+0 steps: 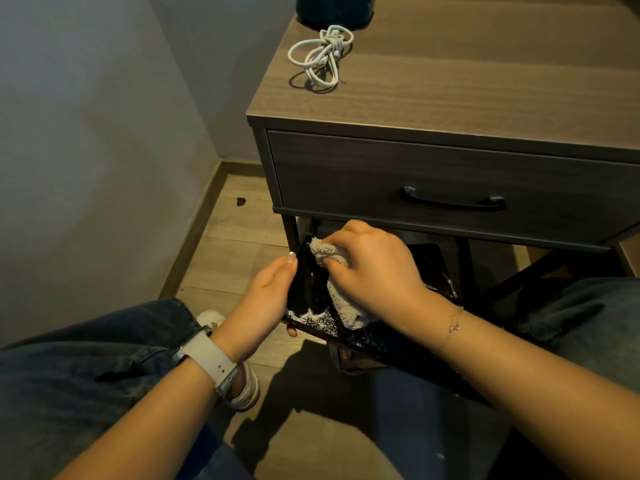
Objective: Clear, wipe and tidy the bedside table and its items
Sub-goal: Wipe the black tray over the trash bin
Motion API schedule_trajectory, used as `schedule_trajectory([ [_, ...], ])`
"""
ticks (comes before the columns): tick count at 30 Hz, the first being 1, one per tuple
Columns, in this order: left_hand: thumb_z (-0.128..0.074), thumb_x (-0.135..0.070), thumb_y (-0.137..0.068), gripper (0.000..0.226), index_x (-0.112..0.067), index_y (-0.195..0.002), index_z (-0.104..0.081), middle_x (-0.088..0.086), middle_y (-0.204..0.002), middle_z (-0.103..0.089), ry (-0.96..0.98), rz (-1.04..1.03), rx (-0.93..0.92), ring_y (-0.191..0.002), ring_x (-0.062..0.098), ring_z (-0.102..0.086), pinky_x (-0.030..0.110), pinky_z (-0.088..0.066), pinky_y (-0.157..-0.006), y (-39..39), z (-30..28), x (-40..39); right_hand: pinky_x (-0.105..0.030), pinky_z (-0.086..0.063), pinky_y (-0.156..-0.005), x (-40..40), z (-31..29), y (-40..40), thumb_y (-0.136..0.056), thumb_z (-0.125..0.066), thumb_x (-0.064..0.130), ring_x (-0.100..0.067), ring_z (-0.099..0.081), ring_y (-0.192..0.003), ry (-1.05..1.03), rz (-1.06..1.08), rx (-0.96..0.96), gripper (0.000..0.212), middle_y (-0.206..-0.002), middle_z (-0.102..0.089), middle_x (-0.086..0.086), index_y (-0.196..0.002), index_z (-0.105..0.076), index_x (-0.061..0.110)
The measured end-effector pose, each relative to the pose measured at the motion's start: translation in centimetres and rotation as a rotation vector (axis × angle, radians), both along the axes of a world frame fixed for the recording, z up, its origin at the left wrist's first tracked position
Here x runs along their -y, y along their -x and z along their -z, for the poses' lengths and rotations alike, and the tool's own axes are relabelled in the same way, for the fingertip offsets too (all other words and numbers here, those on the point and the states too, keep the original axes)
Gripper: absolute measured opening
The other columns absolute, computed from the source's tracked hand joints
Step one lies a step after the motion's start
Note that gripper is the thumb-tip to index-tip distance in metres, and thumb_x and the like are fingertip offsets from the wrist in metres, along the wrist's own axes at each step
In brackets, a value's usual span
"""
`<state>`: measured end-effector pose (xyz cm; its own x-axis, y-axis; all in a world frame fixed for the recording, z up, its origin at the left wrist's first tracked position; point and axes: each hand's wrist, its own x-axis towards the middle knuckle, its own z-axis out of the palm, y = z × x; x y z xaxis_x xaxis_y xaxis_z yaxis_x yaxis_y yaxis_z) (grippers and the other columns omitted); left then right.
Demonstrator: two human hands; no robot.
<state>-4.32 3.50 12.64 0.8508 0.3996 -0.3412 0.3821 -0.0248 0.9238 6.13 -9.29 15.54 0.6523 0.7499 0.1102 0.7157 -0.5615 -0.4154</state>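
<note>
We see a person seated in front of a wood-grain desk [467, 81], knees in dark jeans spread to either side, holding a glossy black tray [308, 289] low in front of the desk's closed drawer [450, 181]. The left hand [263, 299] grasps the tray's left edge, thumb lying up along the rim and a fingertip curling under the near corner; a pale watch band [211, 358] wraps that wrist. The right hand [374, 271] is clenched around a fuzzy beige cloth [341, 292], pressing it down onto the tray's surface, with the cloth bunched out above the knuckles and trailing below the palm toward the tray's near rim. A thin bracelet [453, 323] hangs on the right wrist. White powdery specks [315, 315] lie scattered along the tray's near edge, just beside the lower end of the cloth. The tray is tilted, its far end reaching under the desk between the dark metal legs. On the desk top, well apart from the hands, a coiled white cable [322, 57] lies near the left rear corner, just in front of a dark teal object [334, 10] cut off by the top of the view. The drawer carries a black handle [452, 199]. Below, a light sneaker [242, 386] rests on the wooden floor [235, 244], beside a grey wall [97, 133].
</note>
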Motion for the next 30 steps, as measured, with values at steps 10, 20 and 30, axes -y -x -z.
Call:
schedule_trajectory([
  [10, -0.029, -0.026, -0.104, 0.031, -0.025, -0.098, -0.059, -0.003, -0.089, -0.066, 0.019, -0.087, 0.021, -0.073, -0.009, -0.063, 0.010, -0.046, -0.065, -1.0, 0.6, 0.1, -0.034, -0.048, -0.068, -2.5, 1.2, 1.2, -0.085, -0.060, 0.024, -0.023, -0.061, -0.092, -0.083, -0.057, 0.047, 0.025, -0.100, -0.061, -0.001, -0.108, -0.068, 0.017],
  [20, -0.031, -0.035, -0.103, 0.029, -0.024, -0.101, -0.059, 0.004, -0.086, -0.064, -0.008, -0.115, -0.005, -0.068, 0.011, -0.066, 0.027, -0.046, -0.042, -1.2, -0.3, -0.8, -0.036, -0.048, -0.082, -1.1, -0.4, 0.5, -0.086, -0.064, 0.031, -0.009, -0.057, -0.095, -0.074, -0.269, -0.335, 0.028, -0.101, -0.057, 0.014, -0.113, -0.068, 0.030],
  [30, -0.030, -0.036, -0.103, 0.033, -0.024, -0.111, -0.060, 0.002, -0.093, -0.069, 0.009, -0.087, 0.042, -0.075, 0.009, -0.069, 0.023, -0.050, -0.050, -1.6, -0.2, -0.6, -0.034, -0.050, -0.069, -1.9, -0.4, -1.0, -0.086, -0.061, 0.030, -0.022, -0.062, -0.092, -0.078, 0.011, 0.009, 0.027, -0.101, -0.062, 0.003, -0.111, -0.068, 0.026],
])
